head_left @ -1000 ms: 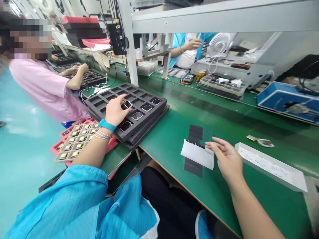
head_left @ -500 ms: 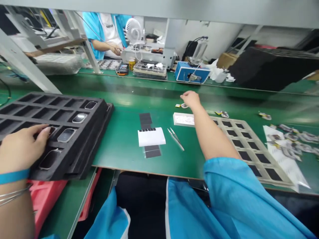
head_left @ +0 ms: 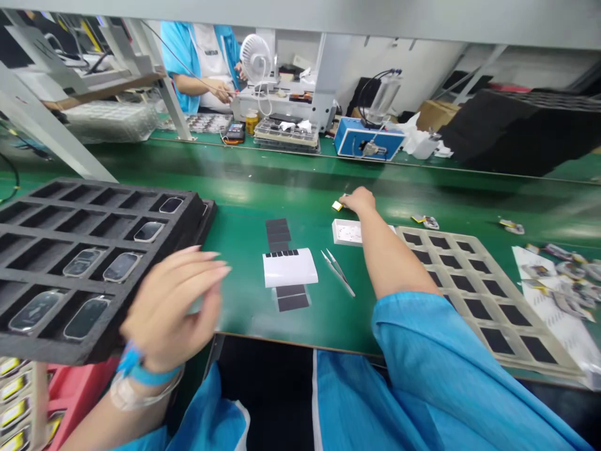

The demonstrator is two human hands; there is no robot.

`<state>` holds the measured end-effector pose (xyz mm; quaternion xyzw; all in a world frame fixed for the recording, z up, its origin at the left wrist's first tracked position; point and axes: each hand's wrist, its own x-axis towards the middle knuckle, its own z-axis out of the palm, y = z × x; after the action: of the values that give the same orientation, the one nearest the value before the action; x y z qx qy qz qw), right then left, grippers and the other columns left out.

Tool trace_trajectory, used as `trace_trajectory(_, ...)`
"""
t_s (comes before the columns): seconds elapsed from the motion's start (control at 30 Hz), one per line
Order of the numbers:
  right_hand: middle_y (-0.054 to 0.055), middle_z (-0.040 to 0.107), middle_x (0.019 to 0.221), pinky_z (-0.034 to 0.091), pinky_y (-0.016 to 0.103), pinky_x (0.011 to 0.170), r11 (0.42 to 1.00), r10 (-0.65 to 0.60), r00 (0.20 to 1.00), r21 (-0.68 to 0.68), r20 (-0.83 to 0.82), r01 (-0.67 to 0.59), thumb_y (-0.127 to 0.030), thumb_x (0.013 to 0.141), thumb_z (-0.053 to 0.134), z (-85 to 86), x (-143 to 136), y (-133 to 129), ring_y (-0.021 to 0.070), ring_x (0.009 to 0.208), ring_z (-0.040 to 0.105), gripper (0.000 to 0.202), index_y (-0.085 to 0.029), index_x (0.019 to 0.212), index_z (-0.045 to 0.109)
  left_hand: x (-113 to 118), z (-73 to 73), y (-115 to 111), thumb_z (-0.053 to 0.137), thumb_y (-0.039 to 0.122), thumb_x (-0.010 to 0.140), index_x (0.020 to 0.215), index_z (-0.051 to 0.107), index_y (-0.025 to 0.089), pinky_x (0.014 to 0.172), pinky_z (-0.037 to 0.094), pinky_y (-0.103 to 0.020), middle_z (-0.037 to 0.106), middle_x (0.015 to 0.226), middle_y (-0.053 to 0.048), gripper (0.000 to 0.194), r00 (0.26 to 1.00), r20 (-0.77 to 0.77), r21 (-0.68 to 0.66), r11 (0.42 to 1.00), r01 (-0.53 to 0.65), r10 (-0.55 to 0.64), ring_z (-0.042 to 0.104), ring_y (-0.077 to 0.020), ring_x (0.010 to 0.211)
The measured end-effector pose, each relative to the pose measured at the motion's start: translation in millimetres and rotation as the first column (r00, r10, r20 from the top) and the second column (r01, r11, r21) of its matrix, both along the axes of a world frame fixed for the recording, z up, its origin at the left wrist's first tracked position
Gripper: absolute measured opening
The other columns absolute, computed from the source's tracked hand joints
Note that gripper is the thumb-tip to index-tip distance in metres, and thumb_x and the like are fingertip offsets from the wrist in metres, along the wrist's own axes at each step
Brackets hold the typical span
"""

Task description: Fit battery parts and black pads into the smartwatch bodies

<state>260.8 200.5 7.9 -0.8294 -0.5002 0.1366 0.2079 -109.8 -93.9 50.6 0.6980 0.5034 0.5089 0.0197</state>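
Note:
My left hand (head_left: 176, 307) is in the air beside the right edge of a black foam tray (head_left: 101, 347), slightly blurred. Its fingers are stretched out, thumb apart, with nothing in them. Several rounded-rectangle glass-faced pieces (head_left: 122, 267) lie in the tray's pockets. Across the bench, my right hand (head_left: 360, 200) reaches down with its fingertips closed at a small part with a white, yellow-edged square (head_left: 337, 205); the rest of that part is hidden by the hand. Just below that wrist is a small white box (head_left: 347, 232) with tiny bits inside.
Tweezers (head_left: 338, 272) lie beside a white sheet (head_left: 291, 268) with black strips. A cream tray (head_left: 474, 288) with black pads is at right, with loose wired parts (head_left: 558, 282) beyond. A red bin (head_left: 79, 391) sits below left. A co-worker (head_left: 201, 69) sits opposite by a fan (head_left: 256, 57).
My left hand has left the foam tray's pocket and moved right, over the tray's edge. A glass-faced piece shows where it was. My right hand has lowered onto the small part.

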Motion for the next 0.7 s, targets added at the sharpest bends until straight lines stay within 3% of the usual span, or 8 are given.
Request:
trace_trajectory(0.03, 0.019, 0.068, 0.119, 0.053, 0.039, 0.096, 0.997, 0.047, 0.999, 0.069, -0.021, -0.045, -0.022, 0.071, 0.076, 1.2, -2.9, -4.8, 0.028, 0.109, 0.066, 0.051, -0.009, 0.118, 0.063, 22.4, 3.8, 11.5, 0.071, 0.016, 0.072, 0.097, 0.074, 0.041, 0.101, 0.051, -0.049, 0.076, 0.094, 0.003, 0.036, 0.998, 0.009, 0.05, 0.996, 0.068, -0.068, 0.069, -0.0259, 0.099)
trace_trajectory(0.1, 0.012, 0.07, 0.112, 0.053, 0.035, 0.094, 0.952, 0.187, 0.978, 0.263, -0.09, -0.157, -0.021, 0.072, 0.073, 3.1, -11.8, -21.1, 0.0219, 0.1, 0.067, 0.052, -0.013, 0.121, 0.059, 55.8, 6.7, 41.4, 0.067, 0.018, 0.08, 0.097, 0.075, 0.032, 0.095, 0.054, -0.042, 0.077, 0.095, -0.001, 0.023, 0.983, 0.082, -0.041, 0.984, 0.171, -0.167, 0.07, -0.023, 0.094)
trace_trajectory(0.2, 0.006, 0.07, 0.1, 0.055, 0.035, 0.087, 0.794, 0.438, 0.88, 0.539, -0.183, -0.283, -0.024, 0.067, 0.075, 3.2, -33.5, -62.8, 0.0174, 0.084, 0.066, 0.053, -0.016, 0.116, 0.056, 83.2, -2.6, 91.0, 0.067, 0.026, 0.083, 0.101, 0.075, 0.023, 0.09, 0.055, -0.036, 0.076, 0.095, -0.005, 0.02, 0.901, 0.355, -0.265, 0.897, 0.355, -0.251, 0.069, -0.0206, 0.09)
trace_trajectory(0.33, 0.004, 0.07, 0.1, 0.056, 0.037, 0.086, 0.603, 0.679, 0.704, 0.706, -0.208, -0.373, -0.031, 0.065, 0.078, -2.5, -69.3, -132.3, 0.0183, 0.085, 0.067, 0.05, -0.021, 0.108, 0.054, 102.7, -30.4, 130.5, 0.08, 0.029, 0.072, 0.12, 0.069, 0.02, 0.094, 0.053, -0.036, 0.073, 0.11, -0.008, 0.051, 0.619, 0.736, -0.347, 0.632, 0.693, -0.275, 0.069, -0.0207, 0.098)
trace_trajectory(0.43, 0.004, 0.071, 0.101, 0.056, 0.038, 0.086, 0.548, 0.735, 0.657, 0.719, -0.169, -0.428, -0.032, 0.071, 0.076, -6.8, -88.5, -170.0, 0.0196, 0.087, 0.069, 0.038, -0.022, 0.102, 0.058, 108.5, -49.6, 132.2, 0.087, 0.033, 0.065, 0.125, 0.067, 0.021, 0.097, 0.053, -0.036, 0.07, 0.122, -0.009, 0.064, 0.396, 0.888, -0.249, 0.482, 0.84, -0.232, 0.066, -0.0239, 0.111)
trace_trajectory(0.5, 0.004, 0.072, 0.099, 0.056, 0.039, 0.088, 0.526, 0.755, 0.641, 0.709, -0.136, -0.47, -0.033, 0.076, 0.075, -8.2, -94.1, -182.3, 0.0205, 0.089, 0.07, 0.029, -0.022, 0.1, 0.063, 106.4, -57.3, 127.5, 0.089, 0.036, 0.063, 0.12, 0.07, 0.021, 0.095, 0.054, -0.035, 0.071, 0.119, -0.009, 0.062, 0.344, 0.917, -0.218, 0.466, 0.858, -0.204, 0.067, -0.0243, 0.11)
trace_trajectory(0.6, 0.004, 0.075, 0.102, 0.055, 0.04, 0.094, 0.48, 0.782, 0.615, 0.726, -0.099, -0.493, -0.033, 0.085, 0.069, -9.4, -94.3, -185.8, 0.0212, 0.099, 0.07, 0.016, -0.024, 0.098, 0.069, 99.4, -60.6, 122.5, 0.089, 0.036, 0.064, 0.115, 0.072, 0.023, 0.092, 0.055, -0.033, 0.072, 0.119, -0.008, 0.055, 0.336, 0.924, -0.213, 0.485, 0.848, -0.181, 0.068, -0.022, 0.107)
trace_trajectory(0.7, 0.005, 0.076, 0.102, 0.055, 0.04, 0.093, 0.41, 0.766, 0.642, 0.765, 0.007, -0.496, -0.028, 0.088, 0.067, -11.4, -92.4, -183.2, 0.0208, 0.099, 0.07, 0.007, -0.024, 0.09, 0.072, 96.7, -59.6, 121.7, 0.09, 0.031, 0.061, 0.115, 0.072, 0.023, 0.094, 0.054, -0.032, 0.071, 0.121, -0.009, 0.058, 0.346, 0.917, -0.205, 0.507, 0.837, -0.201, 0.067, -0.0211, 0.108)
